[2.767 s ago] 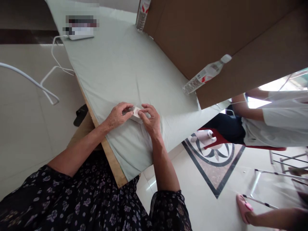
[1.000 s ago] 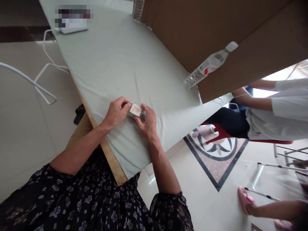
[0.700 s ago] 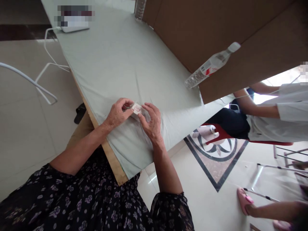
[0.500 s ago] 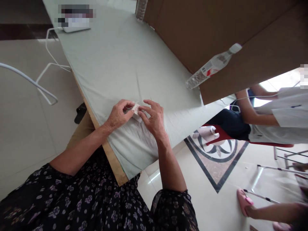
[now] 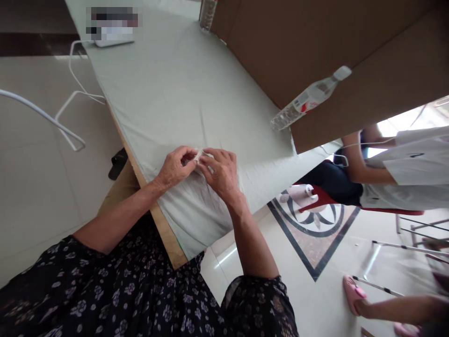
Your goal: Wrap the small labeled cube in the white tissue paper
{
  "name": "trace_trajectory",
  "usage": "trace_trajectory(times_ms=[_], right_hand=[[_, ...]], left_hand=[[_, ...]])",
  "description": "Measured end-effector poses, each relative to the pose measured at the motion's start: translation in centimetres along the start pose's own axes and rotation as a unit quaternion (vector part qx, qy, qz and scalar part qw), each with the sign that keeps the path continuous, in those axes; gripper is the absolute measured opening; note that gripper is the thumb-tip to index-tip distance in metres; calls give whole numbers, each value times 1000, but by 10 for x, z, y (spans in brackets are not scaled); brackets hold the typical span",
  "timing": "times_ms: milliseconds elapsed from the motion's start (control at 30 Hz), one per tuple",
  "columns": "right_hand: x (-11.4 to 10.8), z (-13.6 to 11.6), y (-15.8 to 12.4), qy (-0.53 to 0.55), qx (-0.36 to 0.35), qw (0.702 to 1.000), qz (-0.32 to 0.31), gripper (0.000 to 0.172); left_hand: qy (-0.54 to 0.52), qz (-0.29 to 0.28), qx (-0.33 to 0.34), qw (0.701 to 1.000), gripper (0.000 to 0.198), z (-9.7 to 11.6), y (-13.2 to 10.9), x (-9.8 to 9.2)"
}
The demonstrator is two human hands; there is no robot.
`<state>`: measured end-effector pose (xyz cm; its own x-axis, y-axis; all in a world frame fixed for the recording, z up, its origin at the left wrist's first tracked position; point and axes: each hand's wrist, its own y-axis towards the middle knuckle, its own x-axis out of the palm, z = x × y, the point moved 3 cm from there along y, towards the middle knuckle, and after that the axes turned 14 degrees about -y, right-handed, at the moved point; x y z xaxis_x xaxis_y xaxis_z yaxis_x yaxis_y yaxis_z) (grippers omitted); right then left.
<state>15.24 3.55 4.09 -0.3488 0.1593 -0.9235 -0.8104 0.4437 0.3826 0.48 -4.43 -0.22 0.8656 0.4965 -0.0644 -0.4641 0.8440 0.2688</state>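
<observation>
A small, whitish, box-like packet [image 5: 198, 156] is pinched between my two hands, just above the table's near corner. My left hand [image 5: 177, 164] grips its left side with thumb and fingers. On its right side my right hand [image 5: 221, 171] has its fingertips pressed against it, the fingers bent. Most of the packet is hidden by the fingers, so its exact kind cannot be made out. Both forearms come up over the edge of the pale cloth-covered table [image 5: 157, 93].
A clear plastic bottle [image 5: 310, 99] stands by a big brown cardboard panel [image 5: 298, 47] at the right. A white device [image 5: 114, 40] with a cable lies at the far left. Another person in a white shirt [image 5: 414, 164] sits beyond the table's right edge. A pink shoe [image 5: 352, 294] shows below.
My right hand's fingers have moved left and closed in on the packet, covering more of it. My left hand keeps its grip. The view has shifted slightly.
</observation>
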Motion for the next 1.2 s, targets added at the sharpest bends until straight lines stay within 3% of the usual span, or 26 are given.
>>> trace_trajectory(times_ms=[133,367,500,800,967,1200], right_hand=[[1,3,5,14,0,1000,-16,13],[-2,-16,15,-74,-55,995,-41,30],[1,-16,21,-81,-48,995,-45,28],[-2,27,36,-27,37,999,-17,17],[5,49,48,-9,53,999,-7,18],[10,66,74,-8,44,999,27,26]], left_hand=[[-2,1,3,1000,24,-1,0,-1],[6,-1,3,1000,22,-3,1,-1],[5,-2,4,1000,20,-3,2,-1],[33,-2,36,999,18,2,-1,1],[75,6,78,994,27,2,-2,1],[64,0,75,995,39,1,-3,4]])
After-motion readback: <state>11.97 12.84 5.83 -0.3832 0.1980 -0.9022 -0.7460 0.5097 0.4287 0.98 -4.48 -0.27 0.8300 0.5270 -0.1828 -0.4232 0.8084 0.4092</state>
